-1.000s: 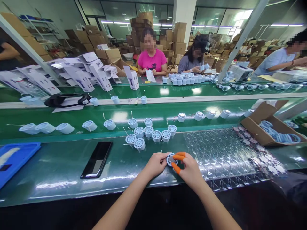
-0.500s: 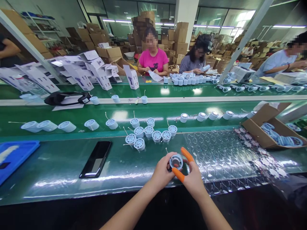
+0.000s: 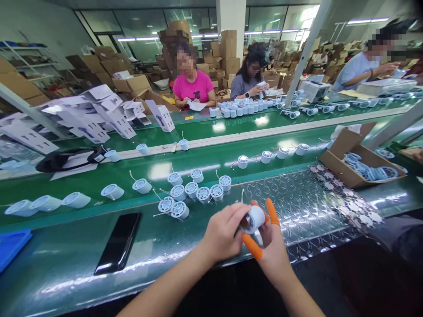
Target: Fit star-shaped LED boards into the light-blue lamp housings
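1. The left hand [image 3: 222, 235] closes its grip on a pale blue cylinder [image 3: 257, 219] above the counter [image 3: 72, 246].
2. The right hand [image 3: 273, 246], orange-tipped, opens its grip wide at the cylinder's right; contact is unclear.
3. Left, a black phone [image 3: 119, 242] lies flat.
4. Farther, similar cylinders [image 3: 191, 189] cluster.
5. Far off, a pink-shirted person [image 3: 194, 88] handles something white.
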A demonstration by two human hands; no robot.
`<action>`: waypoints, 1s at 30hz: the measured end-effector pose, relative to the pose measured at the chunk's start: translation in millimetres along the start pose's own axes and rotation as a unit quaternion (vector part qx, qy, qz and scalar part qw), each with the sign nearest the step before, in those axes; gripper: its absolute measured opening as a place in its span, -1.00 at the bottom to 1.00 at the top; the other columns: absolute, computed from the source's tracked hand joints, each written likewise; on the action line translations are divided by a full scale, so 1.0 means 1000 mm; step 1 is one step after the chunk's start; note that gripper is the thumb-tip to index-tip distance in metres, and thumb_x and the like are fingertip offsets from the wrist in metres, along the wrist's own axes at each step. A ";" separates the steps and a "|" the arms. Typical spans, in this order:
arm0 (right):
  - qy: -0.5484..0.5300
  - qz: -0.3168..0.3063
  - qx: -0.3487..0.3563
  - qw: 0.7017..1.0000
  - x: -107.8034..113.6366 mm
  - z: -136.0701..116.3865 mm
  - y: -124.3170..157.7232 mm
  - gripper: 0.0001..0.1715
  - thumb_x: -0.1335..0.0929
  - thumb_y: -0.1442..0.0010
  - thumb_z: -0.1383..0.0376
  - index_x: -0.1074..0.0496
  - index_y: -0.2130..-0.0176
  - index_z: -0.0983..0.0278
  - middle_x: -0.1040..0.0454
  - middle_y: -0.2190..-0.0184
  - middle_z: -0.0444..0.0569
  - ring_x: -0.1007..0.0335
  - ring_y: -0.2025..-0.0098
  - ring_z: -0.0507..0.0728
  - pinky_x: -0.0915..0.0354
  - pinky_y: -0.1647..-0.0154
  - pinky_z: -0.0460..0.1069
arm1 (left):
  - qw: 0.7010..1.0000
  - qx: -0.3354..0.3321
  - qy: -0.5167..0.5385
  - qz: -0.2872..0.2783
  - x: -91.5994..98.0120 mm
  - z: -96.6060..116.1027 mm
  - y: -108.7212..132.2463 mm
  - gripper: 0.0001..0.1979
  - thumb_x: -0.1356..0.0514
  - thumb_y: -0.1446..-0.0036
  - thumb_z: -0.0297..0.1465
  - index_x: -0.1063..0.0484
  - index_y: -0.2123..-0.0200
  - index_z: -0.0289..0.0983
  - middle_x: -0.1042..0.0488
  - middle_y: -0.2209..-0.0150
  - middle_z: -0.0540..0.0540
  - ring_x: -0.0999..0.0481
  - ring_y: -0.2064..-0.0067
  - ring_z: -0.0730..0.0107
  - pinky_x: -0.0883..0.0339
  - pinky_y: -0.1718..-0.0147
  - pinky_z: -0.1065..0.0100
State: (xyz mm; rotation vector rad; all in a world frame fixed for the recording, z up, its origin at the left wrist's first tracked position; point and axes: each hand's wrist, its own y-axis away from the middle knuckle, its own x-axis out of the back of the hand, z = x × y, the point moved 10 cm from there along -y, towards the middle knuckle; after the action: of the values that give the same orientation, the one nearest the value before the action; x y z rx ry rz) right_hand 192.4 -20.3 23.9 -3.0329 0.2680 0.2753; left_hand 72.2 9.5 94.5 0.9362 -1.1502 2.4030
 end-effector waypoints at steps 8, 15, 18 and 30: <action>0.327 0.201 0.008 0.924 0.201 0.000 -0.028 -0.45 -0.31 -0.31 0.08 -0.38 -0.18 0.30 -0.57 -0.01 0.18 -0.56 0.05 0.23 -0.47 0.03 0.14 | 0.929 0.269 -0.210 -0.144 0.024 -0.211 -0.131 -0.55 -0.36 -0.02 -0.23 -0.50 0.02 -0.26 -0.57 0.05 -0.22 -0.46 -0.01 -0.06 -0.30 0.01 0.12; 0.633 0.242 -0.083 0.731 0.316 -0.036 -0.043 -0.54 -0.29 -0.28 0.23 -0.49 -0.09 0.36 -0.55 0.10 0.23 -0.48 0.03 0.32 -0.32 -0.05 0.18 | 0.901 0.298 -0.236 -0.211 0.016 -0.290 -0.103 -0.50 -0.43 0.11 -0.30 -0.46 0.09 -0.38 -0.47 -0.02 -0.33 -0.46 0.01 -0.04 -0.31 0.05 0.18; 0.674 0.208 -0.113 0.700 0.326 -0.030 -0.063 -0.58 -0.34 -0.28 0.15 -0.54 -0.02 0.33 -0.52 0.10 0.28 -0.42 -0.05 0.40 -0.24 -0.08 0.22 | 0.881 0.332 -0.249 -0.225 0.023 -0.306 -0.075 -0.36 -0.40 0.06 -0.25 -0.34 -0.05 -0.42 -0.44 0.01 -0.34 -0.50 0.10 0.04 -0.36 0.16 0.24; 0.618 0.197 -0.148 0.747 0.328 -0.041 -0.083 -0.62 -0.33 -0.14 0.25 -0.46 0.06 0.37 -0.55 0.32 0.19 -0.51 0.20 0.35 -0.29 0.14 0.16 | 0.953 0.204 -0.179 -0.135 0.072 -0.131 -0.037 -0.42 -0.21 -0.16 -0.05 -0.31 -0.14 -0.26 -0.47 -0.07 -0.23 -0.50 -0.04 0.00 -0.38 -0.03 0.12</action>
State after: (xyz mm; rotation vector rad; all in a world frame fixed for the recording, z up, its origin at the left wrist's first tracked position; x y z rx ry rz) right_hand 531.9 3.0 8.6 -2.8105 0.9776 -1.8760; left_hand -16.4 135.2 103.6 1.5981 -0.5711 2.3388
